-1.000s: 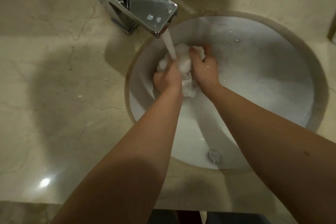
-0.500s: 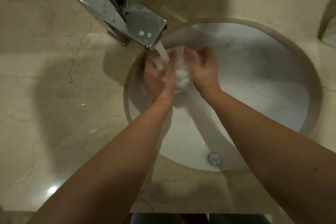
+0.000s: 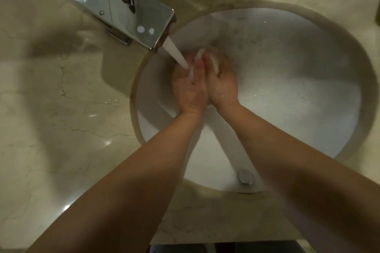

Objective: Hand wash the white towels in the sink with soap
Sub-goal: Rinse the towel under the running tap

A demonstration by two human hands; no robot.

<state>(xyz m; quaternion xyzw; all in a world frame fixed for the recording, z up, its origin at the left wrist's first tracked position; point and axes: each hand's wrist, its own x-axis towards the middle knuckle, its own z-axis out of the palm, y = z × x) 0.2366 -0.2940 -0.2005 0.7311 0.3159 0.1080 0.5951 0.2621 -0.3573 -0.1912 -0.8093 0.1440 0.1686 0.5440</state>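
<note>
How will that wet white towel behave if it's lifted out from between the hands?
Probably floppy: the white towel is crushed into a small wad between the left hand and right hand. Likely heavy for its size and dripping, since the water stream from the faucet runs onto it. Possibly slippery, if it is soapy.

Faucet spout (image 3: 115, 8): juts low over the basin's far-left rim, blocking any reach in from that side.
Water stream (image 3: 175, 52): slants down from the spout tip onto the left hand (image 3: 190, 86).
Hands: left hand and right hand (image 3: 223, 82) pressed side by side under the spout, closed round the white towel (image 3: 214, 63); no gap between them.
Sink basin (image 3: 298, 92): the whole right half lies open, foamy, nothing in it.
Drain stopper (image 3: 245, 176): sits low at the near wall, between the forearms.
Marble counter (image 3: 51, 119): broad bare stretch left of the basin.
</note>
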